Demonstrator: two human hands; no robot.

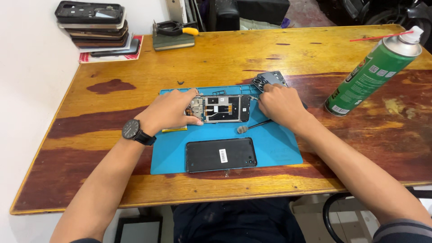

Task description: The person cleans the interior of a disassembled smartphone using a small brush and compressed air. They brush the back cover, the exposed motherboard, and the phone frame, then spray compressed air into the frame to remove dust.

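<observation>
- Wooden table (225, 58), glossy, with yellow and dark red-brown grain, stands against a white wall (27, 67) on the left side.
- On the table lies a blue work mat (279, 148), near the front edge.
- Opened phone frame (222, 108) lies on the far part of the mat; the left hand (168, 112), with a black wristwatch (133, 131), presses its left end with spread fingers.
- Right hand (281, 105) is closed at the right end of the frame; what it pinches I cannot tell.
- Black phone back cover (220, 154) lies flat on the near part of the mat, and a small brush (252, 126) lies between it and the frame.
- Green spray can (371, 76) stands tilted in view at the right, well apart from the mat.
- Stack of phones (96, 29) sits in the far left corner, and pliers (175, 29) lie beside it.
</observation>
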